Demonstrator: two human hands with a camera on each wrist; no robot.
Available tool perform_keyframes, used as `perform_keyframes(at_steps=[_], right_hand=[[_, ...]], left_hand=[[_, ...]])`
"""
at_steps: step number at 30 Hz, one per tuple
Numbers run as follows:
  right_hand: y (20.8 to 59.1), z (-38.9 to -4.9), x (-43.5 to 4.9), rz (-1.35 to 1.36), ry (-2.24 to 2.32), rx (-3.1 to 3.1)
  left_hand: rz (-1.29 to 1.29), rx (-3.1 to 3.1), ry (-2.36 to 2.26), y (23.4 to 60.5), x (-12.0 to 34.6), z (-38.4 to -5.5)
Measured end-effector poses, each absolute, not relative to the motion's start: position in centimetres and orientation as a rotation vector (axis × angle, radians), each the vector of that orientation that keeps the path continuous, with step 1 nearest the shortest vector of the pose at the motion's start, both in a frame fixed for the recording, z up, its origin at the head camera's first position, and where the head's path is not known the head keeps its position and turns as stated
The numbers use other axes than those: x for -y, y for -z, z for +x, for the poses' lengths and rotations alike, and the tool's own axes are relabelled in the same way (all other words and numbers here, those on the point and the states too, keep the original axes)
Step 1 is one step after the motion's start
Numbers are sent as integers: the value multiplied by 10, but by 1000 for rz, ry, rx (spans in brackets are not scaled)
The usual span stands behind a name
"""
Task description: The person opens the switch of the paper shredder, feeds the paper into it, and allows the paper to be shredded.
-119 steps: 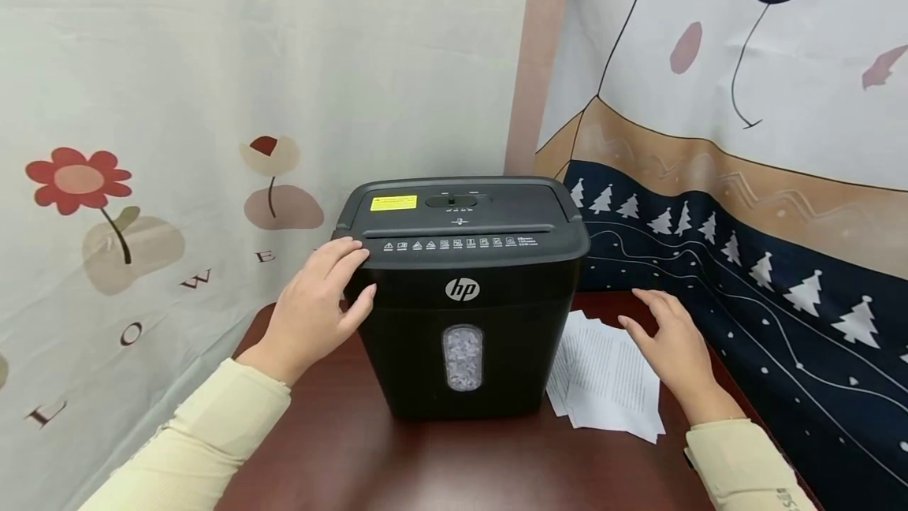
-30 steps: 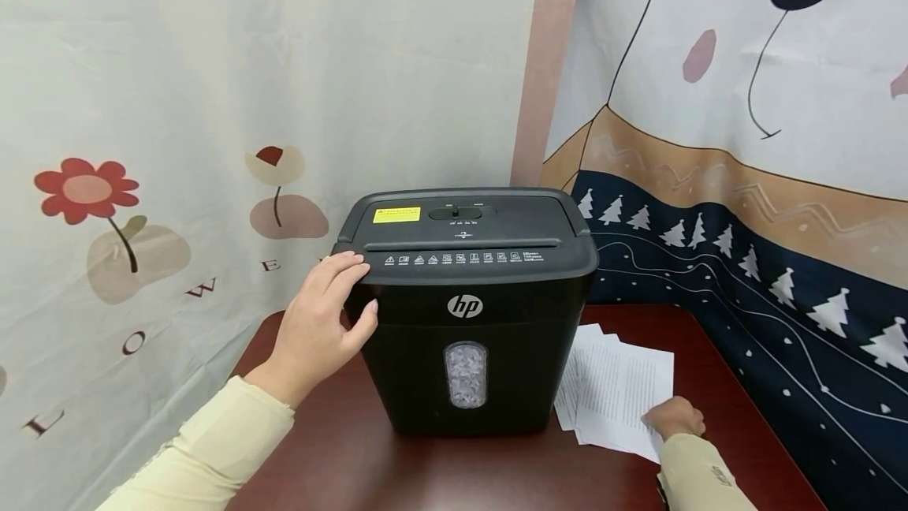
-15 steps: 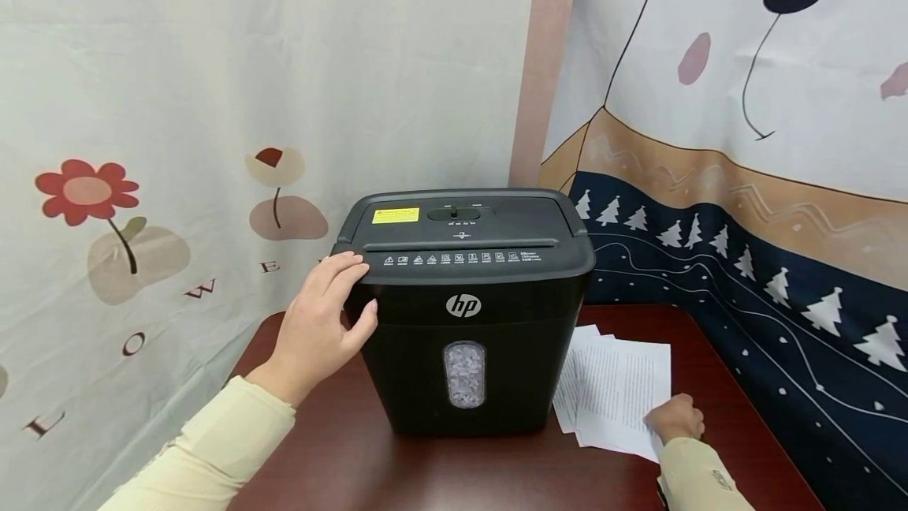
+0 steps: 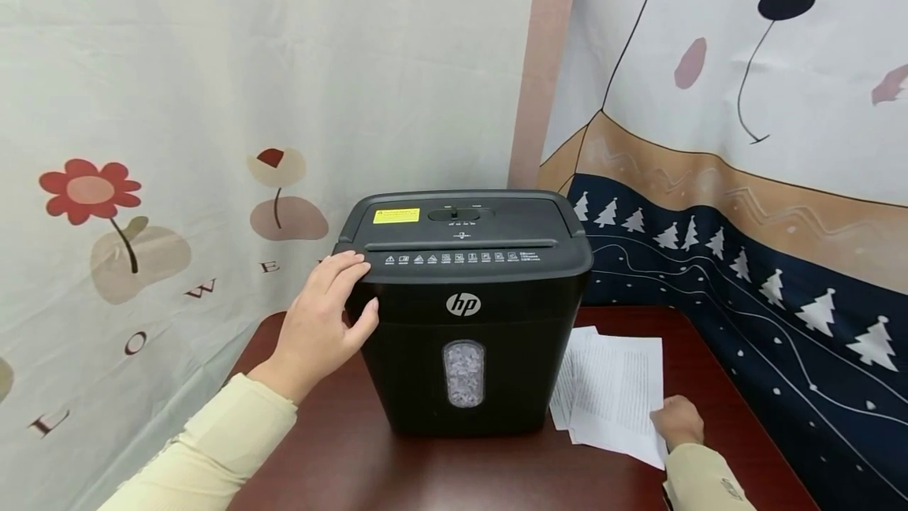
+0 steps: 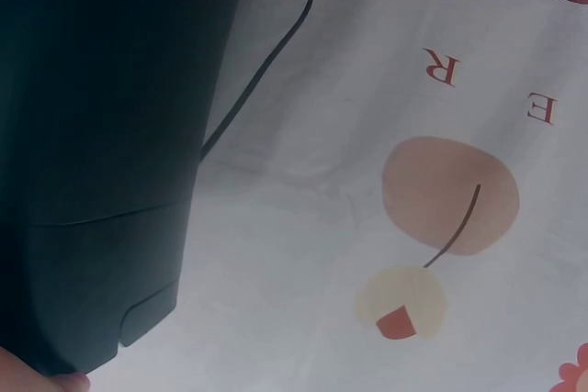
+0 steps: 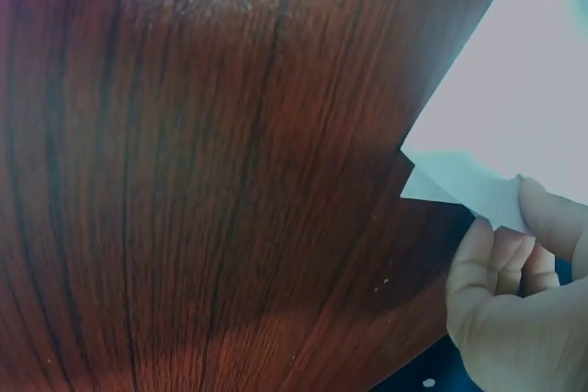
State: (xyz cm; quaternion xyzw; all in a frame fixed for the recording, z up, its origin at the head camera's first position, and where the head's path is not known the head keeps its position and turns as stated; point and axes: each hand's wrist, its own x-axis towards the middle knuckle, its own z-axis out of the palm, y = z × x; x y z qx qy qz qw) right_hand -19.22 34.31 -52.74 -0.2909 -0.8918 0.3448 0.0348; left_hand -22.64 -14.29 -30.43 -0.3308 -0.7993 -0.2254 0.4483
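Observation:
A black HP paper shredder (image 4: 418, 361) stands upright, shreds showing through its front window. On its upper left front corner rests my left hand (image 4: 315, 322), with the thumb apart from the fingers; only a bit of that hand shows in the left wrist view. To the right of the shredder lies a small pile of printed paper sheets (image 4: 617, 393). My right hand (image 4: 679, 420) is at the pile's right edge. In the right wrist view its thumb and curled fingers (image 6: 473, 254) pinch the edge of a paper sheet (image 6: 514, 117), which bends up slightly at the corner.
Everything stands on a dark red wooden table (image 4: 454, 479). A pale curtain with flowers (image 4: 177, 61) hangs behind, and a dark blue patterned cloth (image 4: 766, 353) runs along the right side. A black cord (image 5: 266, 66) runs behind the shredder.
My right hand has come down from above the pile to its right edge and now pinches paper there. The sheets have shifted slightly left lately. My left hand has stayed on the shredder.

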Motion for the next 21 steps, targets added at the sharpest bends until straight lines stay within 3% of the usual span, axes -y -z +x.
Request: perform_keyframes(at_steps=[21], right_hand=[[511,-172,-356,-828,-1635,2489]], left_hand=[[-855,1997,560,302,146,-227]])
